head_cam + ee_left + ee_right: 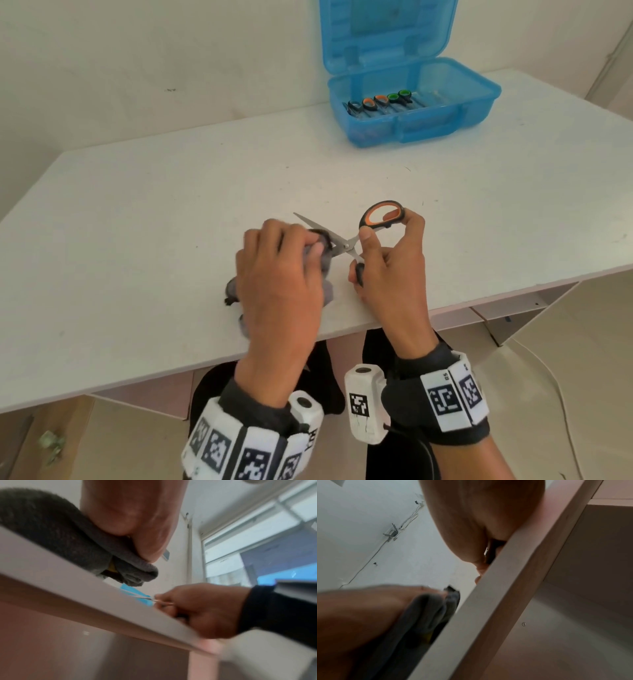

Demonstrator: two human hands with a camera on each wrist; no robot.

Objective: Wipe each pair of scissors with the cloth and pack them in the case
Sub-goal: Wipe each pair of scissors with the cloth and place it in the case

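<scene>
The left hand (137, 520) fills the top of the picture, seen from below, and its fingers press a dark grey cloth (56, 534) that bulges out beside it and rests on the pale table edge (85, 601). A small piece of metal blade (166, 554) shows just past the fingers. Further along the table edge, the right hand (202, 609) is curled around something thin; the picture is blurred there. Between the two hands a bit of blue case (135, 592) is visible. Behind the right hand there is a window (257, 540).
</scene>
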